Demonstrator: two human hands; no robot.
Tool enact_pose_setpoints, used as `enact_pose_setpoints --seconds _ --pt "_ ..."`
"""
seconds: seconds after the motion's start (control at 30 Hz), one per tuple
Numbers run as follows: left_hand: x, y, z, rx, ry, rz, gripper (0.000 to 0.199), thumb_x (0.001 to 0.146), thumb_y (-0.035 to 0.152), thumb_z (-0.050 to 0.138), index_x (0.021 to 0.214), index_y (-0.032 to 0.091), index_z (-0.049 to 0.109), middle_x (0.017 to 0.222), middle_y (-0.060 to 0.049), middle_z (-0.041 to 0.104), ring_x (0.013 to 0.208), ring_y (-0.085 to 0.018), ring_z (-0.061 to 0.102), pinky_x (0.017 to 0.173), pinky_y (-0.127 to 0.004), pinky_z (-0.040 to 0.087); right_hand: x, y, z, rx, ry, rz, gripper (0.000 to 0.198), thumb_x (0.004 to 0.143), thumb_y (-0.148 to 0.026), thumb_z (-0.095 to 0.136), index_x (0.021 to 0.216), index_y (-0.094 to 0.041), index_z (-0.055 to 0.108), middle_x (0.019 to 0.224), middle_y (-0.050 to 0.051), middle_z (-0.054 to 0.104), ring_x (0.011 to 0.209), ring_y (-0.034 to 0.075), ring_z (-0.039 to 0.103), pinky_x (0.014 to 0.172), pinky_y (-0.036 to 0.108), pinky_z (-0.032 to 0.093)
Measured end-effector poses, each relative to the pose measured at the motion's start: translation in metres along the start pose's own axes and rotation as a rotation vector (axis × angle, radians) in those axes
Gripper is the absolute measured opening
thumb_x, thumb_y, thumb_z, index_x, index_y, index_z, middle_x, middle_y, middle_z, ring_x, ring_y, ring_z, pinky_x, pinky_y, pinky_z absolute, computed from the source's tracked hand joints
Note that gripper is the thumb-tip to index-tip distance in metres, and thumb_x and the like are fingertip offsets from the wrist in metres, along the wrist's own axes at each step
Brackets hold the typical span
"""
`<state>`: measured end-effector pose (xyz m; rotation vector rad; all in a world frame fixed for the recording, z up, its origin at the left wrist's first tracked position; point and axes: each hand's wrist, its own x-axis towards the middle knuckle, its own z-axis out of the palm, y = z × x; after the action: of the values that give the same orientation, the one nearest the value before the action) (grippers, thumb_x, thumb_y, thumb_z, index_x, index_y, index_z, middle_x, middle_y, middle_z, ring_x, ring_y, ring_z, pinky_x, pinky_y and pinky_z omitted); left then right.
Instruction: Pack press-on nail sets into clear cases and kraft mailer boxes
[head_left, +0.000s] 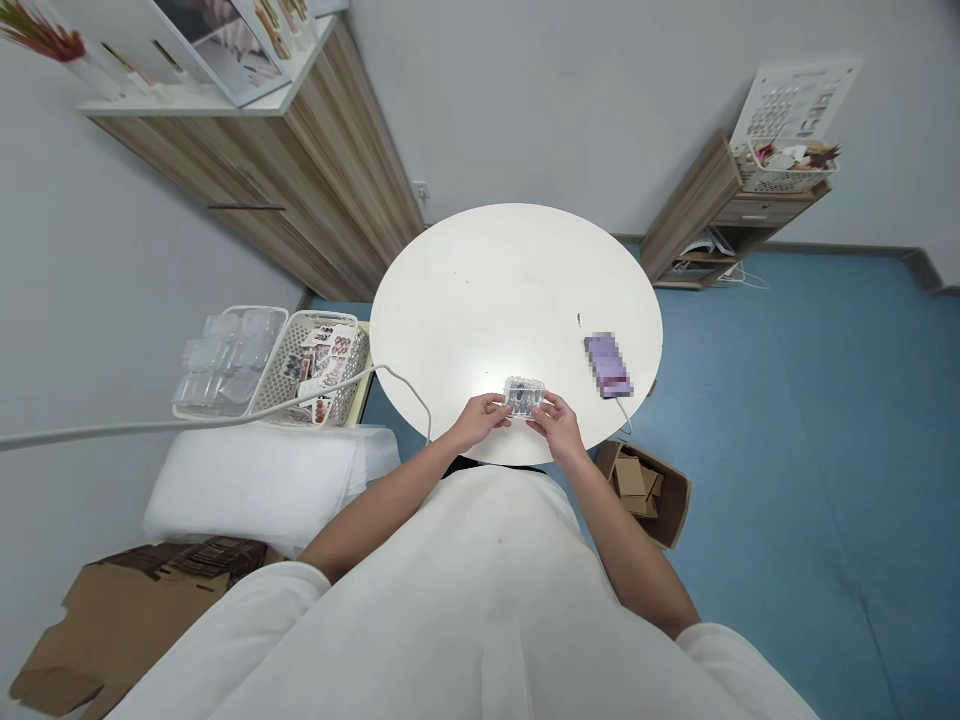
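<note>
1. Gripping the clear case (523, 397) from both sides, the hands had it between them: the left hand (480, 421) was clamped on one end, the right hand (559, 424) on the other.
2. Dark pieces showed inside; whether the case touched the table (510, 255) below the hands, I could not tell.
3. Good handling, I judged, called for light, even pressure at the ends, thumbs off the middle, and a level hold over the table.
4. Beyond the right hand, the phone (609, 366) was blurred into blocks, so nothing on it was readable.
5. Print on the cards (340, 346), well left of the left hand, was too small; no brand could be read.
</note>
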<state>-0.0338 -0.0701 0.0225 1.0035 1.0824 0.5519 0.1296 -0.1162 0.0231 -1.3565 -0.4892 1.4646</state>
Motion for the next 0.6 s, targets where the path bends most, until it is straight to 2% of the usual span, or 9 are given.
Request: enact_pose_setpoints --seconds 0.17,0.33,0.47,0.6 --pt "0.003 -0.012 0.004 -0.010 0.074 0.003 0.040 0.062 0.046 0.070 0.083 0.015 0.058 0.058 0.003 0.052 0.061 -0.010 0.052 0.073 -0.030 0.045 0.007 0.008 -0.001 -0.072 0.020 -0.021 0.047 0.060 -0.036 0.070 0.101 -0.023 0.053 0.082 -0.001 0.059 0.080 0.015 0.059 0.074 0.034 0.052" --pt "0.000 -0.013 0.001 -0.050 0.126 -0.067 0.041 0.063 0.044 0.070 0.089 0.016 0.059 0.063 0.002 0.054 0.063 -0.010 0.051 0.073 -0.030 0.044 0.012 0.011 0.003 -0.076 -0.010 -0.002 0.049 0.059 -0.035 0.070 0.103 -0.022 0.053 0.083 0.000 0.059 0.082 0.015 0.059 0.075 0.033 0.051" --pt "-0.004 -0.009 -0.006 0.035 0.149 -0.003 0.035 0.072 0.042 0.062 0.096 0.016 0.060 0.085 -0.005 0.062 0.079 -0.014 0.056 0.080 -0.032 0.042 0.015 0.010 0.007 -0.066 -0.029 -0.009 0.047 0.061 -0.035 0.069 0.103 -0.023 0.052 0.085 0.000 0.060 0.082 0.015 0.059 0.076 0.033 0.051" --pt "-0.011 -0.006 -0.013 0.172 0.252 0.123 0.041 0.072 0.033 0.064 0.110 0.019 0.057 0.112 -0.009 0.057 0.095 -0.017 0.054 0.084 -0.032 0.042 0.018 0.007 0.015 -0.058 0.007 -0.010 0.048 0.063 -0.034 0.068 0.106 -0.023 0.049 0.087 0.000 0.059 0.083 0.015 0.060 0.078 0.034 0.051"
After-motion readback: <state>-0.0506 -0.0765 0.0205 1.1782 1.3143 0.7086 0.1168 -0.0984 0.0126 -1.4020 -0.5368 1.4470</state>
